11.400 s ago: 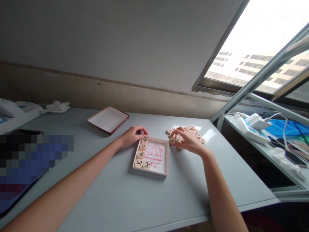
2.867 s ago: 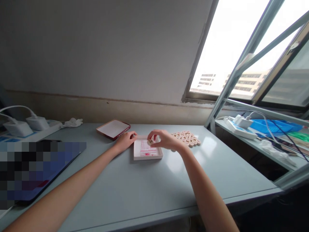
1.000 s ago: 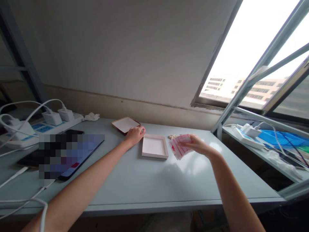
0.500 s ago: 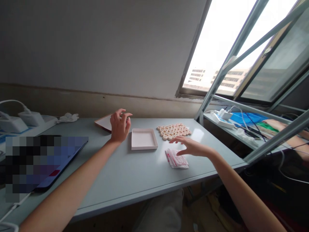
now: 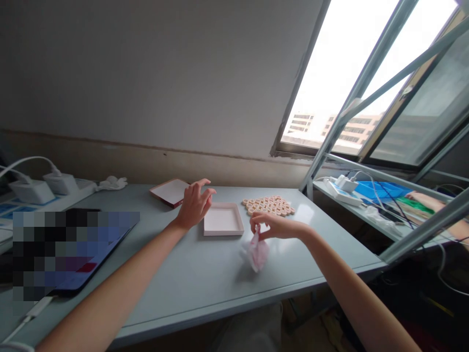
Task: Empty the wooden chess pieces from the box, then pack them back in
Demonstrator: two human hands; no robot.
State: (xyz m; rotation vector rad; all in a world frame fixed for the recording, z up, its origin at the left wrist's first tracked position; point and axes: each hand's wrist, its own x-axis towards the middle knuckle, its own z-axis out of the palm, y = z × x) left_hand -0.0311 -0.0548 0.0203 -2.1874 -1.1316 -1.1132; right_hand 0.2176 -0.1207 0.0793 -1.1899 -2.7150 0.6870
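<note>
Between the fingers of my right hand hangs a thin plastic bag, white with pink marks and blurred by motion, lifted off the desk. My left hand holds nothing; its fingers are apart and bent, over the left edge of a shallow white box. The box sits open side up, with nothing inside that I can see. Behind my left hand lies a box lid with a reddish rim and pale inside. Several round wooden game pieces with markings lie flat in a cluster behind my right hand.
On the left a tablet or laptop, partly pixelated, lies near a power strip with chargers. A metal frame post rises at the desk's right end. Beyond it a second desk holds another power strip and a person's arm.
My right hand has closed on the plastic bag and raised it from the desk, drawing it slightly left. My left hand has shifted right, towards the white box.
</note>
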